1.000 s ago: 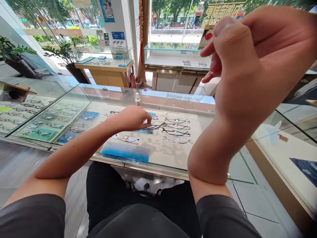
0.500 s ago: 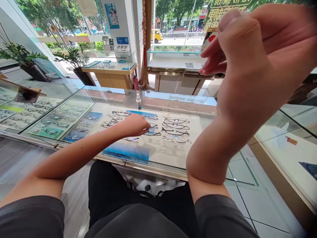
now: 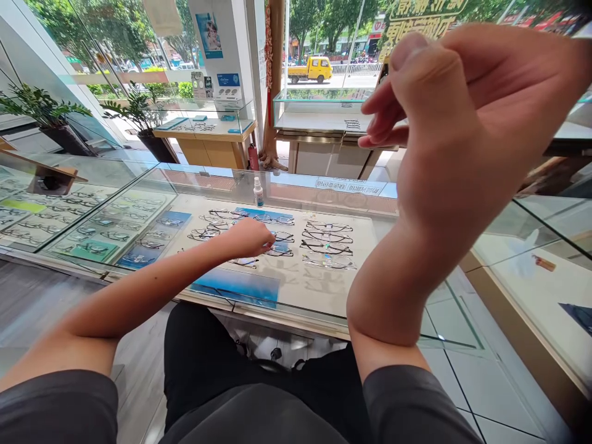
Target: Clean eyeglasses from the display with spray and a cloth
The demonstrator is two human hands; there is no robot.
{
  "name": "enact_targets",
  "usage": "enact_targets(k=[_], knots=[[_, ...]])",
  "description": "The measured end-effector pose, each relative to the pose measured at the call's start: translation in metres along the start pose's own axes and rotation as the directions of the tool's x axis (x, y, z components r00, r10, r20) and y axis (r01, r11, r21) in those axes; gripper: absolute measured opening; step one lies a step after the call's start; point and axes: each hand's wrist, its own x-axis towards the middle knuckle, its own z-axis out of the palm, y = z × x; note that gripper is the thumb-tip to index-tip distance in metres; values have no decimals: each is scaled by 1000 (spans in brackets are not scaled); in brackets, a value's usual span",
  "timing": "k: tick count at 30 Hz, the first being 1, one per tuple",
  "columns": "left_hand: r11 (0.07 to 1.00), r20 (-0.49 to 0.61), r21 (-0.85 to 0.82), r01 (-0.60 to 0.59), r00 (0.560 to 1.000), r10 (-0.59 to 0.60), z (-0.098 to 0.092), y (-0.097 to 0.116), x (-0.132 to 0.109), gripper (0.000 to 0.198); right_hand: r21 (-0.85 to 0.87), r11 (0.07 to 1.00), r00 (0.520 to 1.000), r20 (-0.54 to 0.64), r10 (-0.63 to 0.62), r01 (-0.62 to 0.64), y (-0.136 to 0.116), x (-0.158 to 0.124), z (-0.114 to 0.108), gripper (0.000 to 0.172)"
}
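My left hand (image 3: 251,238) is over the middle of the glass display case (image 3: 319,314), fingers curled together beside the eyeglasses in the centre; its fingertips are small, and whatever they pinch cannot be made out. Close to the camera at the upper right, my right hand (image 3: 462,117) is raised with bent fingers and thumb, and nothing shows between them. Several folded eyeglasses (image 3: 327,237) lie in a column right of my left hand. A white spray bottle (image 3: 258,192) stands behind them. A blue sheet (image 3: 235,286) is nearer to me.
More eyeglasses (image 3: 115,235) fill trays in the case at the left. A second counter (image 3: 531,296) stands on the right. Potted plants (image 3: 155,139), a wooden display table (image 3: 208,148) and another glass case (image 3: 319,117) are by the windows. My legs are under the front edge.
My right hand has shifted left and slightly down in view. My left hand has moved slightly left and down. Outside, a yellow truck has come further into view.
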Motion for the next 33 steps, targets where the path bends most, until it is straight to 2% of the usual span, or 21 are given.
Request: enact_targets(k=[10, 16, 20, 24, 28, 31, 33], knots=[[999, -9, -48, 7, 1000, -8, -8, -7, 5, 21, 3, 999, 999, 15, 37, -37, -3, 0, 3, 39], [998, -1, -66, 20, 1000, -20, -16, -11, 6, 38, 0, 999, 999, -3, 32, -32, -2, 1, 5, 41], [996, -10, -43, 83, 996, -83, -18, -11, 10, 34, 14, 1000, 1000, -20, 2, -2, -1, 1, 7, 43], [995, 13, -46, 89, 996, -88, -11, -14, 23, 30, 37, 999, 999, -42, 12, -10, 0, 0, 7, 43], [996, -12, -58, 70, 997, -71, -1, -16, 34, 25, 101, 991, 996, -1, 90, -89, -1, 0, 7, 43], [994, -66, -97, 55, 996, -61, -12, -19, 31, 25, 235, 958, 986, 29, 162, -164, 3, 2, 8, 43], [975, -177, -218, 43, 981, -83, -32, -22, 23, 22, 341, 913, 975, 73, 212, -224, 9, 5, 10, 45]])
